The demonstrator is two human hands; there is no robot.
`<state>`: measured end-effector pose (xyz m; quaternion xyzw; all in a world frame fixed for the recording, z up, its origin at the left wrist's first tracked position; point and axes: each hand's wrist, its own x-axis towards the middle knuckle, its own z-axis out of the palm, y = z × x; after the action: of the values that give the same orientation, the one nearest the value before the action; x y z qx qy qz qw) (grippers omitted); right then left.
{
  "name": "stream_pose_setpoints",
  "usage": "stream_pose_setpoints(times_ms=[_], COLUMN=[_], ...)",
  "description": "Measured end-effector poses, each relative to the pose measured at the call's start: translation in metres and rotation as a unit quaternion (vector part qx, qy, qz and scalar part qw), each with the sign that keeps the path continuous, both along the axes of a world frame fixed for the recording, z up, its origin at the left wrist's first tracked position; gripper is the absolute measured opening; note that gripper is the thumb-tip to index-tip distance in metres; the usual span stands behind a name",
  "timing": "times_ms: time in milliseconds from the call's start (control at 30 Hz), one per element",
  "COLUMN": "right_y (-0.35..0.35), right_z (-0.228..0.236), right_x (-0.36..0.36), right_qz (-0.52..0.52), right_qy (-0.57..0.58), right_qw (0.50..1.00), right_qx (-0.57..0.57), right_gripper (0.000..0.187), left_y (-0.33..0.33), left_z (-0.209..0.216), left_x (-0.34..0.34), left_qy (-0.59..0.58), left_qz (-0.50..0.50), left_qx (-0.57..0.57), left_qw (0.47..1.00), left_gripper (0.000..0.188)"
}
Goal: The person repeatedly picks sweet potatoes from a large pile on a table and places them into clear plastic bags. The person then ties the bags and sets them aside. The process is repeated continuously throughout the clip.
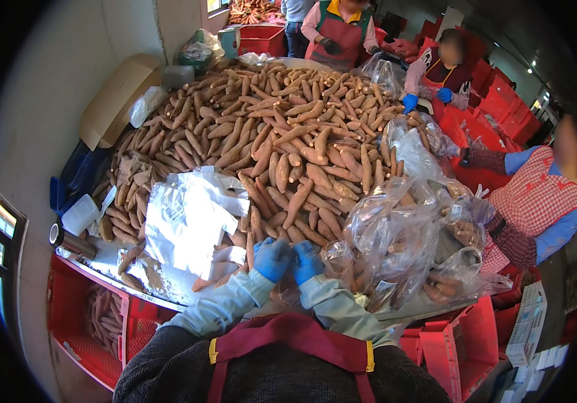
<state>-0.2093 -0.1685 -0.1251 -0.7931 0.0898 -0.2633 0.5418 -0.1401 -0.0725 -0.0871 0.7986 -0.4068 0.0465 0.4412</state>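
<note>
Both my hands wear blue gloves and meet close together at the near edge of a large heap of long brown sweet potatoes [298, 198]. My left hand [273, 260] is curled, with a sweet potato [250, 251] just left of it. Beside it my right hand [307, 260] is curled too. What lies between the fingers is hidden from above. White plastic sheets [191, 215] lie on the heap to the left. Clear plastic bags [402, 235], some with sweet potatoes inside, are piled to the right of my hands.
Red crates [87, 349] stand below the table at left, and another red crate [466, 349] at right. A roll [72, 242] lies at the left table edge, near an open cardboard box [119, 101]. Co-workers stand at the far side and right, one in a checked apron [537, 188].
</note>
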Motion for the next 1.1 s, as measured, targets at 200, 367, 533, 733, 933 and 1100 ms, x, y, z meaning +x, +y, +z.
stream_pose_setpoints(times_ms=[200,367,533,733,933,1100], right_y=[0.002,-0.015,-0.001,0.009,-0.024,-0.087], right_z=[-0.004,0.013,0.002,-0.010,-0.031,-0.076], right_x=[0.014,0.004,0.001,0.013,0.022,0.015], right_qz=[-0.024,0.081,0.050,-0.017,-0.162,-0.262], right_qy=[0.113,0.024,0.042,-0.067,0.128,0.174], right_qw=[0.993,0.993,0.970,0.867,0.960,0.944], right_qx=[0.037,-0.077,0.234,0.494,-0.188,-0.102], right_gripper=[0.016,0.023,0.005,0.013,0.013,0.007], left_y=[0.010,0.010,0.004,0.000,0.003,0.029], left_z=[-0.019,-0.015,-0.005,-0.003,-0.010,-0.019], left_x=[0.000,0.006,-0.005,-0.001,0.007,0.022], left_qy=[0.069,0.083,0.066,0.040,0.141,0.388], left_qz=[0.026,0.001,-0.031,-0.020,-0.028,-0.071], left_qx=[-0.051,-0.078,-0.088,-0.059,-0.101,-0.231], left_qw=[0.996,0.993,0.993,0.997,0.984,0.889], left_gripper=[0.007,0.008,0.012,0.007,0.008,0.010])
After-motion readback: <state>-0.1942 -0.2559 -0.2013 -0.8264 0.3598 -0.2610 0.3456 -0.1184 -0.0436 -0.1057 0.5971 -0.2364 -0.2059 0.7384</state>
